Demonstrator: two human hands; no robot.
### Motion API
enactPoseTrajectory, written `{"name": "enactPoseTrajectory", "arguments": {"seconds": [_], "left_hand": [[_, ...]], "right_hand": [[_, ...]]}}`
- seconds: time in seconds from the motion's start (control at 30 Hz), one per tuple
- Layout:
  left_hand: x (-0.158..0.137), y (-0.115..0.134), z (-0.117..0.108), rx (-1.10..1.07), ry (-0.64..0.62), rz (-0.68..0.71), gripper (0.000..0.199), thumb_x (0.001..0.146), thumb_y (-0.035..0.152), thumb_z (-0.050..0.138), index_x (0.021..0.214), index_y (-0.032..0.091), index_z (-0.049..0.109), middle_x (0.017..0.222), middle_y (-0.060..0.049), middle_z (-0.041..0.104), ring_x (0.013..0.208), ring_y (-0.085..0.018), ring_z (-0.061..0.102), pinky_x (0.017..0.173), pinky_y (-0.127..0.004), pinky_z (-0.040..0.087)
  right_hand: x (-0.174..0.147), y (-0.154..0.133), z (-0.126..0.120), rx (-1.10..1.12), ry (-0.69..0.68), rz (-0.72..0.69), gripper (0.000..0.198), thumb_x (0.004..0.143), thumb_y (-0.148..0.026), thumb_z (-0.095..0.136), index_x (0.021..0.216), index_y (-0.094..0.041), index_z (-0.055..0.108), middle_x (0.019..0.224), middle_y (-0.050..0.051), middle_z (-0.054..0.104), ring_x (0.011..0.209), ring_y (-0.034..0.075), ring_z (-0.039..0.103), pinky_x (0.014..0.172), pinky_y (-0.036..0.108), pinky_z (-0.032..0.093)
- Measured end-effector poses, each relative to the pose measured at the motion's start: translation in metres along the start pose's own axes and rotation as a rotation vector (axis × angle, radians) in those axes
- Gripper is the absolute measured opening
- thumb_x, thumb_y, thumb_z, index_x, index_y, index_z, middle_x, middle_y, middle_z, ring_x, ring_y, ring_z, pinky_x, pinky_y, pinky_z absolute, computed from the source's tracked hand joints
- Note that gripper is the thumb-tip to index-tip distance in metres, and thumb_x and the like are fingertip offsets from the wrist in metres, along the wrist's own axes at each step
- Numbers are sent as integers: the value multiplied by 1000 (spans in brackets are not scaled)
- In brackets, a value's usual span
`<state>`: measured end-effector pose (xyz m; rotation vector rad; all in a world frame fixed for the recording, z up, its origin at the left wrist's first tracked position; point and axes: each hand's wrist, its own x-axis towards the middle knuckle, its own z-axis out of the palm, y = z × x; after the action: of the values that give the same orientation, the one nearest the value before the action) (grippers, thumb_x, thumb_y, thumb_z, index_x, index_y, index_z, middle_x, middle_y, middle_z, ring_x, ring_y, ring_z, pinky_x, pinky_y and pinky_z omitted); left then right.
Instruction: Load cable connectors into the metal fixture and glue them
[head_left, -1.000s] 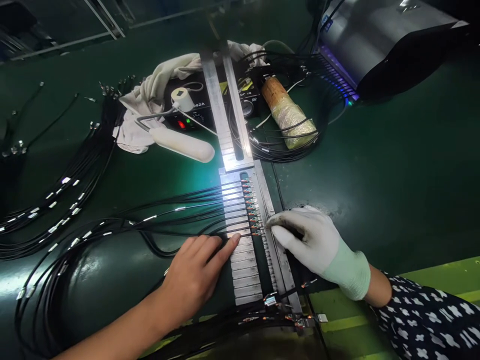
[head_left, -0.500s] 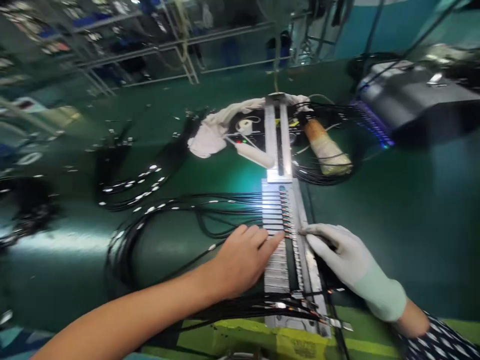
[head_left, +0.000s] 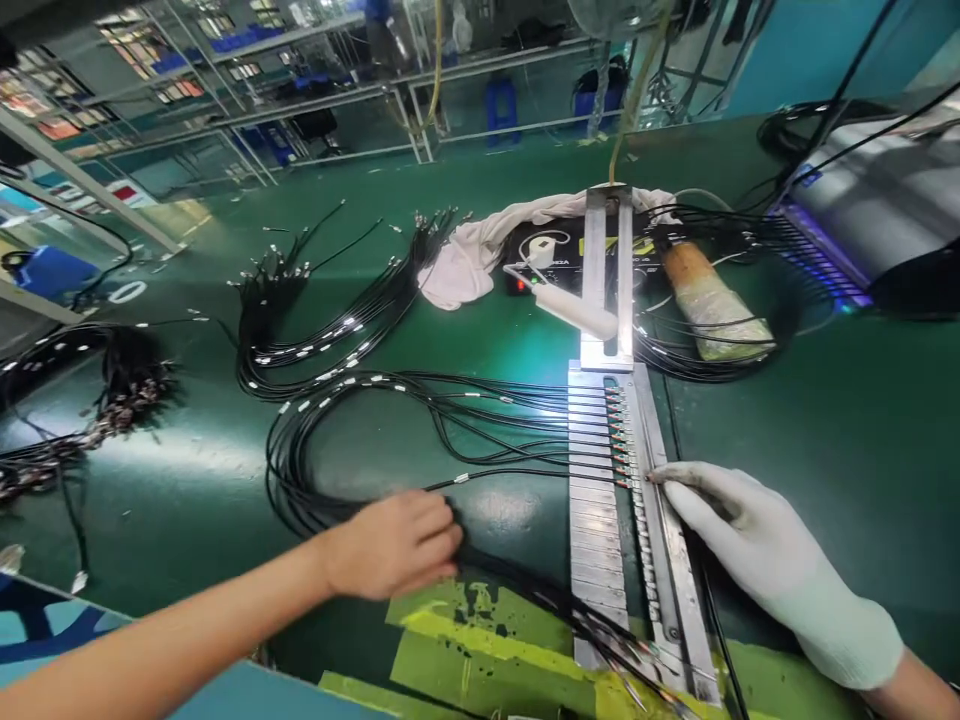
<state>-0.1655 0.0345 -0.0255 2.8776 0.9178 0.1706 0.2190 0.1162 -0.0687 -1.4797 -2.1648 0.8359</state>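
Note:
My bare left hand (head_left: 405,545), slightly blurred, has its fingers curled at a bundle of black cables (head_left: 525,578), which runs from it to the fixture's near end. A slotted metal fixture (head_left: 595,520) lies lengthwise in front of me. In its far slots, several thin black cables (head_left: 536,420) sit side by side, their stripped coloured ends over a row of small metal connectors (head_left: 646,560). My right hand (head_left: 757,540), in a white glove, pinches thumb and forefinger at the rail beside the last laid cable; what lies between the fingertips is hidden.
A white lamp-like tube (head_left: 574,310) shines over the fixture's far end. Behind it are a pink cloth (head_left: 457,270) and a black box (head_left: 525,285). A wrapped roll (head_left: 716,300) and a grey machine (head_left: 892,200) stand right. More cable bundles (head_left: 112,400) lie left.
My left hand has moved left and away from the fixture's slots to the black cable bundle, which now slants toward it. My right hand stays at the rail. The view has shifted left.

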Motion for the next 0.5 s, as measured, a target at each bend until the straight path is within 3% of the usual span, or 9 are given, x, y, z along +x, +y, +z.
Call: {"name": "enactPoseTrajectory", "arguments": {"seconds": [0.1,0.17,0.37,0.5], "left_hand": [[-3,-40,-9,-23,-41,39,18,96,29,42,94,19,58,75,-5,57,68,-18,52,64,-31,45],[-5,-49,-13,-54,-55,17,21,97,31,42,94,19,58,76,-4,57,68,-18,52,65,-30,45],[-10,-17,-25,-264,-56,-281,18,98,13,39,99,20,56,87,-3,62,82,-14,58,78,-24,47],[-12,-7,-35,-448,151,-436,15,96,15,45,95,21,58,90,-3,63,87,-15,59,77,-24,47]], "right_hand": [[1,-5,-1,2,0,-9,29,96,-47,49,105,-29,70,110,4,70,101,28,64,87,44,53],[2,-11,-2,10,12,-19,28,96,-44,48,104,-28,70,109,4,70,101,27,64,88,44,52],[3,-22,-6,5,4,-20,25,97,-39,48,100,-27,69,103,3,72,94,25,65,83,42,51],[3,-23,-7,18,8,-15,24,96,-38,48,99,-27,70,102,2,72,94,24,64,83,40,50]]}}
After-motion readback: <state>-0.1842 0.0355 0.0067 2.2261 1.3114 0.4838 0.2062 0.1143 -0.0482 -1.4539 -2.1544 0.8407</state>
